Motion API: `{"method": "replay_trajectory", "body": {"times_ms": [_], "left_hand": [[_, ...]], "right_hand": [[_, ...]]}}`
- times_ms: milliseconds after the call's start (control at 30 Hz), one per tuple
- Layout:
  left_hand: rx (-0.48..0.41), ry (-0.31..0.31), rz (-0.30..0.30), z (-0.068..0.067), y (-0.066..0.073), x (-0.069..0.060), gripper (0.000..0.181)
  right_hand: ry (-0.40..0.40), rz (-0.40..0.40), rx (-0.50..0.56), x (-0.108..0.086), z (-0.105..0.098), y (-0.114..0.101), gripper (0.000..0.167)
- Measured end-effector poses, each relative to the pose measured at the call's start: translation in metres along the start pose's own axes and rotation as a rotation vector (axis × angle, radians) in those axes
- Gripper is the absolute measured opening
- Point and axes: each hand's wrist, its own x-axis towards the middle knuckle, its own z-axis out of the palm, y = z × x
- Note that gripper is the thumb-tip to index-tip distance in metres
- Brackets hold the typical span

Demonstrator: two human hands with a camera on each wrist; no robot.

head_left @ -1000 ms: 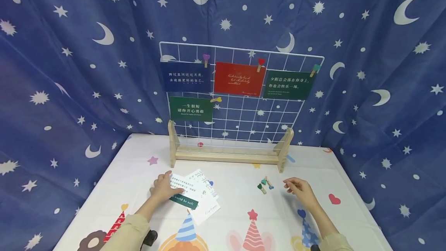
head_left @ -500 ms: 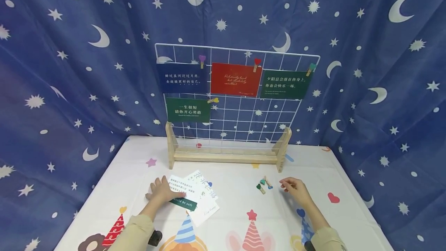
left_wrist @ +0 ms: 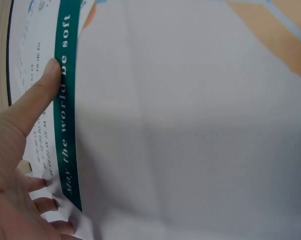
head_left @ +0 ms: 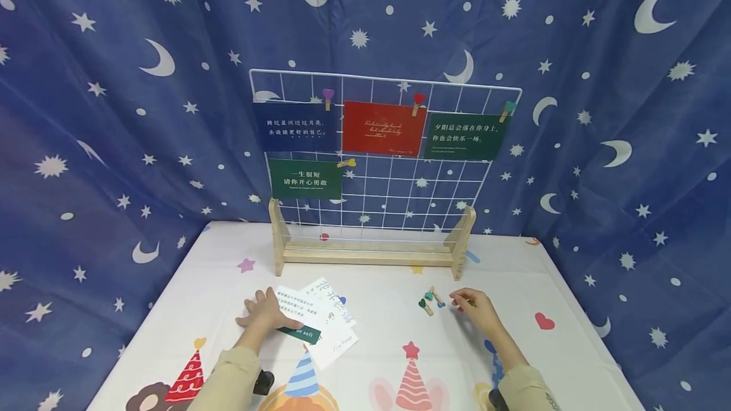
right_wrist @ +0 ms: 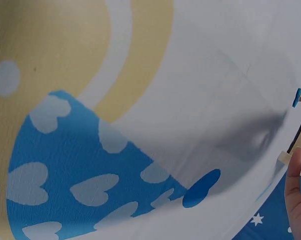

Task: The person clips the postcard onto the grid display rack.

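Partly on the green-banded card [head_left: 294,302], the left hand [head_left: 264,314] seems to rest.

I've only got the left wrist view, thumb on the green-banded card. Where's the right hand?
Observer: In the head view, the right hand is just right of the loose heart clips, not touching them.
Operator: What hangs in the top row of the rack?
Observer: From left, a blue card, a red card and a green card.
Operator: And the row below?
Observer: One lower green card, under the blue card.
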Motion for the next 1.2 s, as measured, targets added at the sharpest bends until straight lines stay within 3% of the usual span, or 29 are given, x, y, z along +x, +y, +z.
{"method": "replay_trajectory", "body": {"times_ms": [200, 833, 1033, 1200], "left_hand": [[0.043, 0.022, 0.019, 0.002, -0.003, 0.002, 0.12], [0.065, 0.039, 0.043, 0.007, -0.005, 0.003, 0.115], [0.039, 0.054, 0.059, 0.008, -0.006, 0.003, 0.109], [-0.002, 0.064, 0.038, 0.007, -0.005, 0.003, 0.107]], "right_hand": [[-0.007, -0.002, -0.007, 0.0, 0.005, -0.001, 0.017], [-0.06, 0.003, -0.039, 0.003, 0.014, 0.005, 0.017], [-0.068, -0.019, -0.037, 0.003, 0.016, 0.007, 0.017], [-0.072, -0.016, -0.044, 0.003, 0.019, 0.005, 0.016]]}}
